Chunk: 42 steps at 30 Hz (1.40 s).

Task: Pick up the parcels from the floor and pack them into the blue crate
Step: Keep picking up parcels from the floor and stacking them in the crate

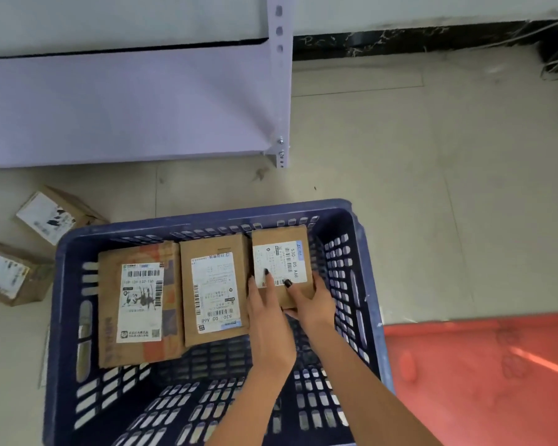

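Note:
The blue slotted crate [62, 284] stands on the floor below me. Three brown labelled parcels lie flat along its far side: a large one [136, 304] on the left, a middle one [213, 288], and a small one [281, 252] at the right. Both my hands are on the small parcel. My left hand [268, 317] rests on its near left part with fingers laid on the label. My right hand [313, 300] grips its near right corner, thumb on top. Two more parcels lie on the floor left of the crate, one [50, 214] farther and one [10, 275] nearer.
A pale metal shelf unit [136, 104] stands just beyond the crate, its post [282, 91] near the crate's far right corner. A red mat or pallet [480, 375] lies on the floor at the right. Beige tiles run to a dark skirting at the back.

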Each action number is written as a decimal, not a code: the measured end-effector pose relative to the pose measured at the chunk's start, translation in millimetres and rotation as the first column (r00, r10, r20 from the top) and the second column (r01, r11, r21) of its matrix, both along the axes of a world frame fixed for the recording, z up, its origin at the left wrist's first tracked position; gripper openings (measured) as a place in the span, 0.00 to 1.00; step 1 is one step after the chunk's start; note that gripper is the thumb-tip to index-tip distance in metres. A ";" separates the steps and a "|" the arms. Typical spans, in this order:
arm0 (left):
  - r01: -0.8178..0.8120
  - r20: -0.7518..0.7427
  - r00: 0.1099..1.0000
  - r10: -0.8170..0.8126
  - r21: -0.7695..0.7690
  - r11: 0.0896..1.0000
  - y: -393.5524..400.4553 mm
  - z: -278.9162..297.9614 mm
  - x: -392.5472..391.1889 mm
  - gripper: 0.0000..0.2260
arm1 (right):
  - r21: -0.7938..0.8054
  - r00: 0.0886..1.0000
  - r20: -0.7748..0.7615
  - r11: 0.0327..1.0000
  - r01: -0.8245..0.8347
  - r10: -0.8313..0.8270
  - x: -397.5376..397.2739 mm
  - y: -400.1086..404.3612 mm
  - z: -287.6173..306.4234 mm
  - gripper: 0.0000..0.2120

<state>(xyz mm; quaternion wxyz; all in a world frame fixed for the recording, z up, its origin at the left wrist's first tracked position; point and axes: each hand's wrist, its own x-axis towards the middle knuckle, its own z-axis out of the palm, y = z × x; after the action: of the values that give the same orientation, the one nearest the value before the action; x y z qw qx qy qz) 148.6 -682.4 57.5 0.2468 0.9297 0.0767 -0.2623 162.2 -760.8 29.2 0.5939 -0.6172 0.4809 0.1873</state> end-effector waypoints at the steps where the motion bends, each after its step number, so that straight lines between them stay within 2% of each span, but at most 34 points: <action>1: 0.026 -0.007 1.000 -0.026 0.046 0.999 -1.5 2.2 0.4 0.33 | -0.013 1.000 -0.010 1.000 -0.021 0.021 0.9 -0.6 1.1 0.29; 4: 0.075 -0.037 0.997 -0.071 0.096 0.993 -2.8 10.4 6.9 0.32 | -0.010 0.997 -0.041 0.998 -0.064 0.064 6.9 -1.4 9.2 0.29; 8: 0.051 -0.075 0.996 -0.047 0.042 0.998 6.6 29.5 20.8 0.26 | 0.018 0.991 -0.131 1.000 0.023 -0.020 6.7 -6.6 32.7 0.36; 11: -0.066 -0.119 0.991 0.058 -0.064 0.996 18.2 53.2 32.6 0.22 | -0.082 0.980 -0.167 0.989 -0.126 0.111 1.2 -10.6 58.6 0.38; 16: -0.208 -0.158 0.969 0.187 -0.128 0.970 41.3 106.6 45.8 0.21 | -0.106 0.975 -0.130 0.975 -0.194 0.180 3.8 -9.8 114.8 0.35; 22: -0.262 -0.142 0.960 0.242 -0.144 0.954 76.2 166.4 50.3 0.22 | -0.112 0.946 -0.051 0.939 -0.324 0.320 18.8 14.7 179.8 0.34; 26: -0.260 -0.091 0.965 0.248 -0.167 0.951 104.1 203.4 42.5 0.22 | -0.113 0.901 -0.006 0.895 -0.431 0.433 24.1 44.3 220.4 0.37; 30: -0.382 -0.089 0.924 0.372 -0.181 0.906 133.5 242.7 36.3 0.22 | -0.126 0.862 0.051 0.860 -0.495 0.504 21.1 80.2 254.2 0.37; 34: -0.393 -0.035 0.918 0.396 -0.223 0.892 178.5 271.0 28.2 0.22 | -0.110 0.826 0.078 0.828 -0.550 0.558 9.9 128.7 274.5 0.39; 39: -0.436 -0.039 0.898 0.438 -0.211 0.875 259.6 274.1 19.2 0.22 | -0.078 0.789 0.112 0.797 -0.598 0.603 -1.9 204.0 271.4 0.36; 42: -0.420 -0.043 0.907 0.419 -0.184 0.889 323.9 262.6 11.9 0.24 | -0.031 0.810 0.110 0.816 -0.577 0.576 -7.3 254.4 262.1 0.40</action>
<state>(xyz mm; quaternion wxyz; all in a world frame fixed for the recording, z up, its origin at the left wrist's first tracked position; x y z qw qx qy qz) 160.4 -358.5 320.1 0.3845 0.8632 0.2508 -0.2101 154.9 -506.4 291.4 0.5369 -0.7424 0.2361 0.3239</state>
